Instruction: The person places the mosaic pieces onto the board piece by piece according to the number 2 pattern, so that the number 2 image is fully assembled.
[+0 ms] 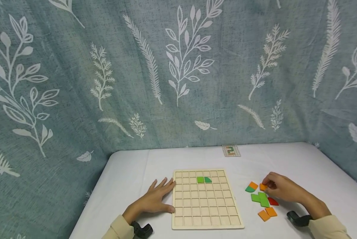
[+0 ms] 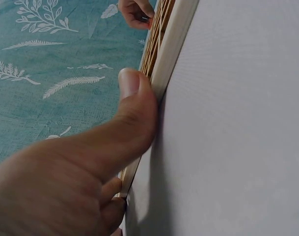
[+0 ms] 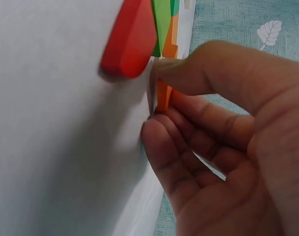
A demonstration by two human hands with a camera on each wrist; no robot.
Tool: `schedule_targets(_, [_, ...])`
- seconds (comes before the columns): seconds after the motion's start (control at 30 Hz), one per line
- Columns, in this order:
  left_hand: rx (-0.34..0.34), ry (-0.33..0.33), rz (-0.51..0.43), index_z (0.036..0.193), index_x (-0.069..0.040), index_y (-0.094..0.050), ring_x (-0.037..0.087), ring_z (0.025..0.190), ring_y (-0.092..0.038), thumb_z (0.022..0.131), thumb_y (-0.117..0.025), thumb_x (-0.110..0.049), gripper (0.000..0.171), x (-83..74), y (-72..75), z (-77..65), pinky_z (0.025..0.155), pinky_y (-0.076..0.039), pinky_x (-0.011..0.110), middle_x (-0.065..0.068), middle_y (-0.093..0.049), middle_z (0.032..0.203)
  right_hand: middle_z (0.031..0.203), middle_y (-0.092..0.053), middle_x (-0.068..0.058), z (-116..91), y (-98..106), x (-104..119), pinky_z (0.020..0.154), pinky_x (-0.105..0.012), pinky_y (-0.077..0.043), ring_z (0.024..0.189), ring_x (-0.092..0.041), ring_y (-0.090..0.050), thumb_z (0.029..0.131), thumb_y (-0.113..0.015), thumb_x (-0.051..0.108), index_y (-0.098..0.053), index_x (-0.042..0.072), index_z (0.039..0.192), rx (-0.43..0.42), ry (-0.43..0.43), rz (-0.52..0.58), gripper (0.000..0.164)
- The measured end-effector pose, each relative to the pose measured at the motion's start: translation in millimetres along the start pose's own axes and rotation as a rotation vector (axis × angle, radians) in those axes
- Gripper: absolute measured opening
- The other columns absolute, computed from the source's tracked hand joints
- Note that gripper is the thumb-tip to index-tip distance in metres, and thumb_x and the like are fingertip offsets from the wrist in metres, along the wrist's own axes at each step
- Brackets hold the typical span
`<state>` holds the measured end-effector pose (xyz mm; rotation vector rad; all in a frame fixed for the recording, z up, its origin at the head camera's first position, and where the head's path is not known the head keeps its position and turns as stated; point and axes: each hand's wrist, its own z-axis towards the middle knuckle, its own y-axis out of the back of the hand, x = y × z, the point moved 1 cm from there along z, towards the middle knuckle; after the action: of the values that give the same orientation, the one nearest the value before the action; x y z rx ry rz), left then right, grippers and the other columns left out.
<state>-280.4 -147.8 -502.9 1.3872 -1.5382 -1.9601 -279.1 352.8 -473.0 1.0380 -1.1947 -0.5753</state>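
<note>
A wooden grid board (image 1: pixel 207 227) lies on the table, with a light green square tile (image 1: pixel 200 179) and a dark green quarter-round tile (image 1: pixel 208 180) side by side in its upper cells. My left hand (image 1: pixel 157 198) is spread along the board's left edge, thumb and fingertips touching it. To the right of the board, my right hand (image 1: pixel 283 188) pinches an orange tile (image 3: pixel 162 96) between thumb and fingers, low over the table. The fingers partly hide that tile. Close by lie light green tiles (image 1: pixel 263 199) and a red rounded tile (image 1: pixel 273 201).
An orange tile (image 1: pixel 253 185) and a dark green rounded tile (image 1: pixel 250 189) lie left of the right hand. Two orange tiles (image 1: pixel 264 215) are nearer the front. A small pattern card (image 1: pixel 231 151) sits at the table's back edge, before a leaf-print cloth (image 1: pixel 178 126).
</note>
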Motion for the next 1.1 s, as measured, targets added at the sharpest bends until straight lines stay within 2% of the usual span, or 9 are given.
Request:
schedule_targets(0.23, [0.0, 0.001, 0.009, 0.158, -0.01, -0.029, 0.038, 0.155, -0.014, 0.075, -0.074, -0.066, 0.11, 0.3, 0.0, -0.5, 0.122, 0.001, 0.066, 0.011, -0.022, 0.166, 0.089, -0.063, 0.001, -0.1, -2.3, -0.5, 0.063, -0.021, -0.048, 0.073, -0.003, -0.05, 0.084, -0.078, 0.014, -0.066, 0.004, 0.101, 0.001, -0.043, 0.051, 0.023])
schedule_targets(0.53, [0.005, -0.002, 0.017, 0.159, -0.011, -0.028, 0.037, 0.156, -0.013, 0.076, -0.073, -0.066, 0.109, 1.3, -0.8, -0.3, 0.122, 0.002, 0.065, 0.01, -0.021, 0.166, 0.09, -0.063, 0.001, 0.8, -2.7, 2.5, 0.062, -0.021, -0.048, 0.072, -0.001, -0.049, 0.084, -0.076, 0.012, -0.067, 0.004, 0.103, -0.039, -0.001, 0.029, 0.023])
schedule_targets(0.7, [0.0, 0.0, 0.023, 0.159, -0.012, -0.027, 0.036, 0.156, -0.012, 0.076, -0.073, -0.066, 0.109, 1.6, 0.2, 3.0, 0.122, 0.002, 0.064, 0.009, -0.021, 0.166, 0.09, -0.061, 0.003, 3.7, -0.1, 9.1, 0.063, -0.021, -0.048, 0.074, -0.001, -0.049, 0.082, -0.078, 0.011, -0.067, 0.006, 0.1, -0.089, 0.053, -0.013, 0.022])
schedule_targets(0.83, [0.003, 0.008, 0.017, 0.159, -0.012, -0.028, 0.036, 0.156, -0.012, 0.076, -0.074, -0.065, 0.109, 1.6, 0.4, 4.0, 0.122, 0.003, 0.064, 0.009, -0.021, 0.166, 0.094, -0.062, 0.001, 3.3, 1.9, 18.7, 0.064, -0.022, -0.051, 0.076, 0.002, -0.051, 0.082, -0.078, 0.01, -0.065, 0.006, 0.101, -0.131, 0.102, 0.008, 0.024])
schedule_targets(1.1, [0.009, 0.007, 0.019, 0.159, -0.012, -0.027, 0.036, 0.156, -0.012, 0.076, -0.073, -0.067, 0.109, 1.9, 0.3, 1.9, 0.122, 0.002, 0.064, 0.009, -0.021, 0.166, 0.095, -0.058, 0.004, 9.1, 0.5, 39.4, 0.063, -0.022, -0.051, 0.077, 0.003, -0.05, 0.085, -0.074, 0.009, -0.063, 0.009, 0.103, -0.104, 0.217, 0.018, 0.021])
